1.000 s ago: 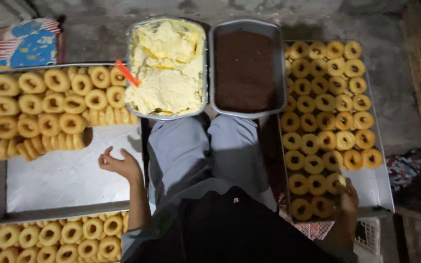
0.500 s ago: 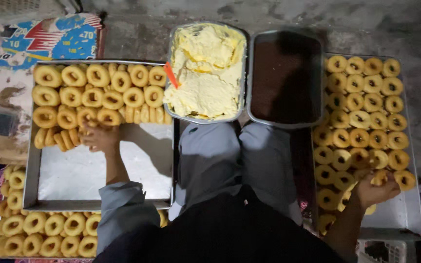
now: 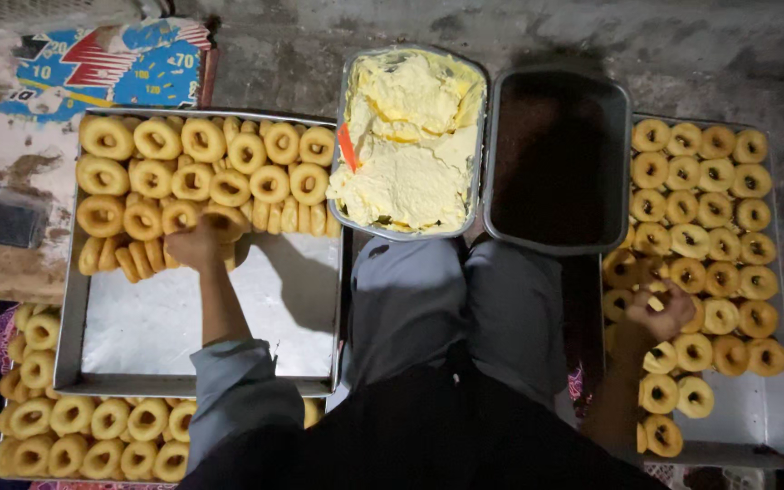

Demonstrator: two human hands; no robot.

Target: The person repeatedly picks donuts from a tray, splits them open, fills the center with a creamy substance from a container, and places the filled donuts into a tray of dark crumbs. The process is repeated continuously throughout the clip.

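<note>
My left hand (image 3: 194, 245) rests on the front row of golden ring pastries (image 3: 192, 172) in the metal tray (image 3: 183, 318) at my left, fingers curled over one ring. On the right, my right hand (image 3: 660, 313) is closed around a ring among the ring pastries (image 3: 710, 209) laid in rows on the right tray (image 3: 746, 408). The near half of the left tray is bare metal. Both sleeves are grey-blue.
Between the trays stand a tub of pale yellow cream (image 3: 410, 145) with an orange spatula (image 3: 347, 147) in it and a tub of dark brown filling (image 3: 555, 163). My knees (image 3: 446, 299) lie below them. Another tray of rings (image 3: 93, 426) sits at lower left.
My left hand moved from the bare tray up onto the row of rings. My right hand moved from the tray's near corner up among the rings and closed.
</note>
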